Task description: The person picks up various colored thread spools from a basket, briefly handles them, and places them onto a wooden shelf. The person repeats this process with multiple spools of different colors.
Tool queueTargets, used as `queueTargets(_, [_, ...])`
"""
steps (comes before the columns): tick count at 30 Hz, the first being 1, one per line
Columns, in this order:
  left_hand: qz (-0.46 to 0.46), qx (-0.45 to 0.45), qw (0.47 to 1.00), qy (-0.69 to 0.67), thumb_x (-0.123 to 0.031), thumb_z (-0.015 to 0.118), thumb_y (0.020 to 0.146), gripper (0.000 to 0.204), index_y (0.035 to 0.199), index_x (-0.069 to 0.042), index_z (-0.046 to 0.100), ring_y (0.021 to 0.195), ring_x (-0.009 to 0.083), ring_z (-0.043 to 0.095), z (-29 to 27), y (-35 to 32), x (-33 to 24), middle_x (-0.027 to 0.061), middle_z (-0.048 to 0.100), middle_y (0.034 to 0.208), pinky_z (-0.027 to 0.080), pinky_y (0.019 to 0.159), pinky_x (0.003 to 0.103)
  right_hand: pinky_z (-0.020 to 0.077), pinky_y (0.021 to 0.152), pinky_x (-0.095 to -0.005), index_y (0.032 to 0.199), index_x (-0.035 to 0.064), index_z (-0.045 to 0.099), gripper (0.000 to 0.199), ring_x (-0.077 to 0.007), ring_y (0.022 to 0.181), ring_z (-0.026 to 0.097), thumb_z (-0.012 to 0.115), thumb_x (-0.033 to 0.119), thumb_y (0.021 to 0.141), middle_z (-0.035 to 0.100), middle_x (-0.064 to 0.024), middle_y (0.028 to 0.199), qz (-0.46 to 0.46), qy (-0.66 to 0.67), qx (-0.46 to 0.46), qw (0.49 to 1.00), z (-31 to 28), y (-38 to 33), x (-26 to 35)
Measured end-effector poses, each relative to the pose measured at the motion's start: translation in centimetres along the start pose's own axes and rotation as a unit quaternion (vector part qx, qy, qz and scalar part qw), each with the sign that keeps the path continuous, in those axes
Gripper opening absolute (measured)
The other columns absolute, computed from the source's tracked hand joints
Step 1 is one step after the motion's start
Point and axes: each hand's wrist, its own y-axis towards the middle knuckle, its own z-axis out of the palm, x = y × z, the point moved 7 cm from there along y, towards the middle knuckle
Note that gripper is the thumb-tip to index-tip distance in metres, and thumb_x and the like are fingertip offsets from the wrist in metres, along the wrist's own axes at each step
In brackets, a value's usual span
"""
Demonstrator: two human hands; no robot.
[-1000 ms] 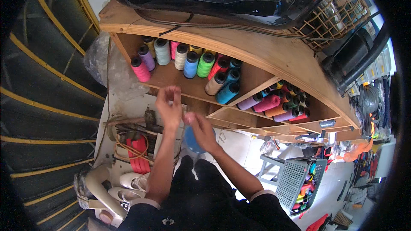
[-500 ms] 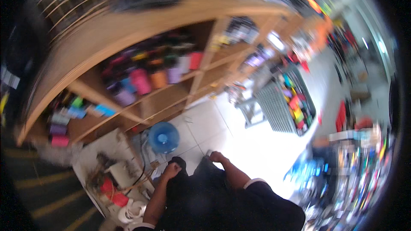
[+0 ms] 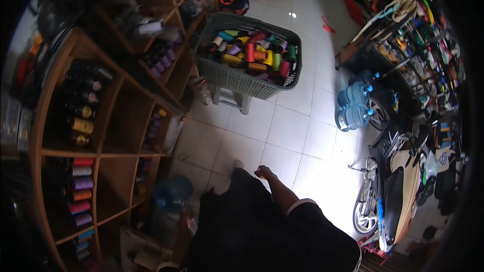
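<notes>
Swung away from the wooden shelving it faced a second ago, the view now looks down across a white tiled floor (image 3: 287,131), and both hands have dropped from the thread cones they were reaching among to hang low beside a dark garment. At the person's left, the left hand (image 3: 185,220) sits just below a blue water jug (image 3: 172,194) standing on the floor at the foot of the shelf unit (image 3: 126,121); it is dim and partly hidden, so whether its fingers are curled or spread cannot be told, and nothing can be made out in its grip. The right hand (image 3: 263,172) hangs over the tiles with its fingers loosely curled inward, apparently holding nothing. Ahead, well apart from both hands, a grey plastic basket (image 3: 237,78) stands on a small stool, heaped with thread cones (image 3: 252,53) in many colours. More cones fill the shelf compartments at left. Two further blue water jugs (image 3: 354,106) lie near a cluttered rack at right, and a motor scooter (image 3: 393,196) is parked by the right edge
</notes>
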Motion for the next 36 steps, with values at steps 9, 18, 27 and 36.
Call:
queueTargets(9, [0.117,0.063,0.93,0.343,-0.033,0.048,0.097,0.04,0.12,0.0,0.051,0.093,0.0211,0.059,23.4,-1.0,-16.2,0.0117,0.057,0.104,0.049,0.081,0.037,0.0535,0.074,-0.0439,0.086,0.0046,0.067,0.025,-0.0364,0.085,0.066,0.063,0.029,0.08,0.068,-0.0203,0.083,0.019,0.224,-0.327,0.918,-16.7,-3.4,0.0])
queueTargets(18, [0.057,0.028,0.901,0.43,-0.028,0.054,0.094,0.038,0.121,-0.001,0.052,0.084,0.0157,0.059,23.3,4.8,-17.5,0.0085,0.06,0.097,0.048,0.072,0.031,0.0519,0.072,-0.0379,0.092,-0.001,0.063,0.018,-0.0286,0.076,0.065,0.063,0.015,0.082,0.066,-0.0143,0.084,-0.158,0.362,-0.516,0.76,-40.5,-4.0,10.5])
queueTargets(27, [0.084,0.009,0.984,0.155,-0.028,0.057,0.093,0.035,0.12,-0.005,0.054,0.075,0.011,0.059,30.4,4.8,-31.2,0.0062,0.062,0.092,0.047,0.064,0.025,0.0393,0.096,-0.0531,0.13,0.0067,0.038,0.068,-0.0491,0.113,0.042,0.07,0.028,0.073,0.036,-0.029,0.122,0.01,0.191,-0.45,0.872,-50.8,10.3,13.4])
queueTargets(36, [0.032,-0.097,0.984,0.145,-0.03,0.053,0.095,0.034,0.123,-0.012,0.05,0.084,0.0173,0.06,35.0,1.2,-33.0,0.0063,0.06,0.1,0.048,0.078,0.033,0.0482,0.082,-0.0338,0.127,-0.0018,0.05,0.054,-0.0244,0.096,0.057,0.07,0.01,0.078,0.057,-0.0175,0.115,-0.097,0.516,-0.468,0.711,-55.2,14.8,12.3])
